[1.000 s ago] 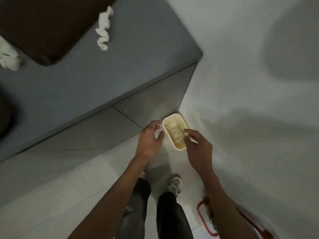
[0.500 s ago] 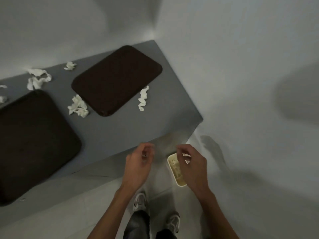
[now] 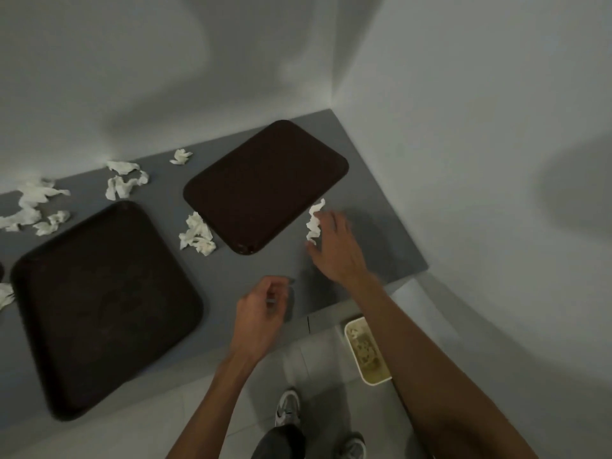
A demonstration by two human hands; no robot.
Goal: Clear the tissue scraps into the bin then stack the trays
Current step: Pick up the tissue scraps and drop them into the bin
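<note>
Now R hand spread open at tissue scrap; L hand loosely curled, empty.

White tissue scraps beside dark trays

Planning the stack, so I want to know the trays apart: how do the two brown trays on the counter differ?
The near tray fills more of the picture and reaches the counter's front edge; the far tray looks smaller and lies nearer the corner wall. The far tray is turned more diagonally. The right hand reaches for a tissue scrap beside the far tray. Both are dark, rounded and empty.
</note>
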